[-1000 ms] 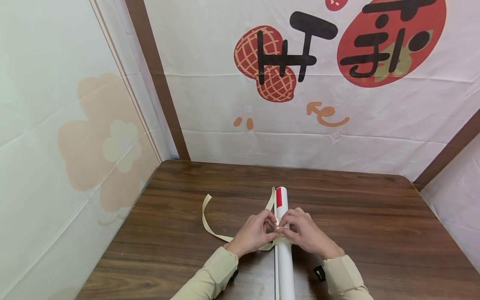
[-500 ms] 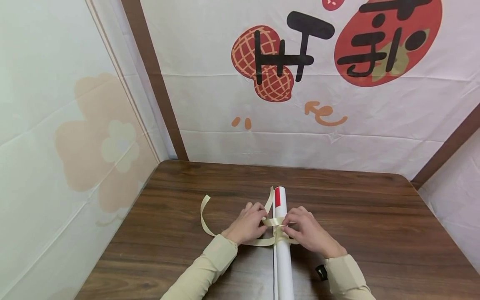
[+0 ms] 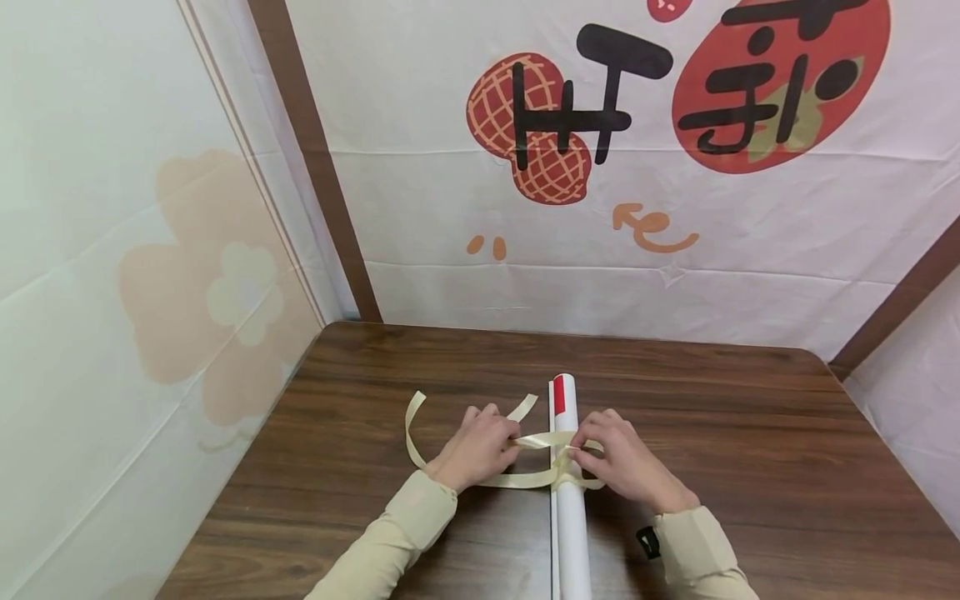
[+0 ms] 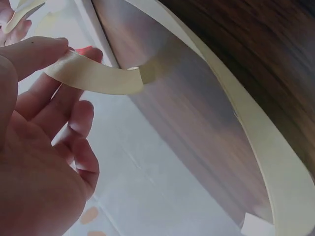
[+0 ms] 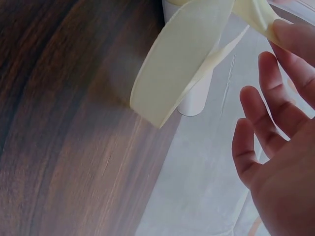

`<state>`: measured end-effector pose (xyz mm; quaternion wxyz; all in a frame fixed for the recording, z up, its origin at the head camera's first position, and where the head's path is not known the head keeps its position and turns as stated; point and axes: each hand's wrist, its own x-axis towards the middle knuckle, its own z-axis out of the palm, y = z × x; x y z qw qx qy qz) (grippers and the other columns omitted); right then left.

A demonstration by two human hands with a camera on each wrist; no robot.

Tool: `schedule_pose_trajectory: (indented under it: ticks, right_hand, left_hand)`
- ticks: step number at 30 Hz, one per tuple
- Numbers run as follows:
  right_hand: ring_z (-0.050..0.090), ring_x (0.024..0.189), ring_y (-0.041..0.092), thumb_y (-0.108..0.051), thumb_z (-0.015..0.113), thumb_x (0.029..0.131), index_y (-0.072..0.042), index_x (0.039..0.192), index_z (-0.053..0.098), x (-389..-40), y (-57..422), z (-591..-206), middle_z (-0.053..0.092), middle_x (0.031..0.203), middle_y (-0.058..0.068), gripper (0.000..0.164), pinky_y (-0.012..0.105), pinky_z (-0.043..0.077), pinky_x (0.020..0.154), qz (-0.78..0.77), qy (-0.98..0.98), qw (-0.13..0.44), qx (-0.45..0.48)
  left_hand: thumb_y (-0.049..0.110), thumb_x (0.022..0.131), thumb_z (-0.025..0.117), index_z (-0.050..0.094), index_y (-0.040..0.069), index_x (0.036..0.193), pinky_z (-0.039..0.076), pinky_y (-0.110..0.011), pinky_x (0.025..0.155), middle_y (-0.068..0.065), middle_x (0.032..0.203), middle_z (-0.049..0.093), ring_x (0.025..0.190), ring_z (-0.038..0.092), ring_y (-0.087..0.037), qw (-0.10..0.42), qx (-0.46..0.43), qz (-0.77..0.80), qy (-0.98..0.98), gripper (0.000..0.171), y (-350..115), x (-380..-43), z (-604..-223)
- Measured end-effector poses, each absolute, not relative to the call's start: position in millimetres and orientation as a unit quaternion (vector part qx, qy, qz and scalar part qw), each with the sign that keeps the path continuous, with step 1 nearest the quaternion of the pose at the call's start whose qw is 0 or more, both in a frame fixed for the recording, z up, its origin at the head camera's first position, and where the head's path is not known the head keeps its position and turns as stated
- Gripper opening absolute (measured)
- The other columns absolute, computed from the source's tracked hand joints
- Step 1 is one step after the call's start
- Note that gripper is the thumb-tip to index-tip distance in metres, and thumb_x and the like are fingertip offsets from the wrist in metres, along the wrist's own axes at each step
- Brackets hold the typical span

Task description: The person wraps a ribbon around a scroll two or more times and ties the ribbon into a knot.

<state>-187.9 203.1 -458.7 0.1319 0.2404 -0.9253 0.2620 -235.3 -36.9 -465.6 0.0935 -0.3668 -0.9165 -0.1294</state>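
A white paper roll (image 3: 572,542) with a red patch near its far end lies lengthwise on the dark wooden table. A cream ribbon (image 3: 517,481) circles it near its far part, with loops and loose ends on both sides. Left of the roll, my left hand (image 3: 474,447) pinches one length of the ribbon (image 4: 98,78) between thumb and forefinger, its short end sticking out beyond. My right hand (image 3: 626,460), just right of the roll, pinches another part of the ribbon (image 5: 258,17); its other fingers spread loosely. In the right wrist view a ribbon loop (image 5: 177,69) hangs beside the roll.
The dark wooden table (image 3: 750,433) has a white fabric wall (image 3: 420,208) with printed pictures behind it. Another fabric wall (image 3: 90,333) stands at the left. A long ribbon tail curls on the table beyond my left forearm. A small black piece (image 3: 648,542) sits by my right cuff.
My left hand has moved left, away from the roll, drawing its ribbon length out across it. My right hand has shifted slightly right, still pinching ribbon. The roll has stayed in place.
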Motion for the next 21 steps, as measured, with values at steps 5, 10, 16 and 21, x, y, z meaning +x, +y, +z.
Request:
schedule_pose_trajectory:
  ticks: [5,10,16,21]
  right_hand:
    - [0.047,0.083,0.007,-0.02,0.075,0.083,-0.022,0.079,0.067,-189,205,-458,0.061,0.084,-0.012,0.009,0.03,0.038,0.075,0.258,-0.922,0.144,0.252]
    - [0.047,0.084,0.008,-0.021,0.074,0.084,-0.023,0.079,0.067,-189,205,-457,0.061,0.085,-0.012,0.009,0.029,0.037,0.075,0.256,-0.923,0.141,0.249]
    - [0.046,0.083,0.008,-0.019,0.076,0.082,-0.022,0.079,0.067,-190,204,-457,0.059,0.084,-0.011,0.01,0.03,0.037,0.075,0.244,-0.923,0.156,0.254]
    - [0.045,0.083,0.008,-0.017,0.077,0.081,-0.021,0.078,0.068,-190,204,-454,0.058,0.085,-0.01,0.01,0.029,0.036,0.073,0.235,-0.922,0.167,0.259]
  left_hand:
    - [0.02,0.083,0.068,0.059,0.02,0.067,0.031,-0.034,0.075,0.011,0.057,0.052,0.065,0.043,-0.011,0.133,-0.375,-0.122,-0.909,0.018,-48,-228,-460]
    - [0.02,0.086,0.065,0.05,0.02,0.059,0.029,-0.029,0.069,0.012,0.051,0.036,0.053,0.037,-0.006,0.128,-0.385,-0.109,-0.907,0.031,-56,-220,-454]
    - [0.021,0.088,0.063,0.05,0.021,0.058,0.021,-0.017,0.044,0.017,0.05,0.029,0.045,0.026,0.001,0.054,-0.382,-0.156,-0.909,0.033,-66,-211,-447]
    - [0.022,0.09,0.062,0.053,0.021,0.06,0.02,-0.016,0.042,0.017,0.05,0.028,0.044,0.024,0.002,0.037,-0.373,-0.165,-0.912,0.031,-72,-199,-443]
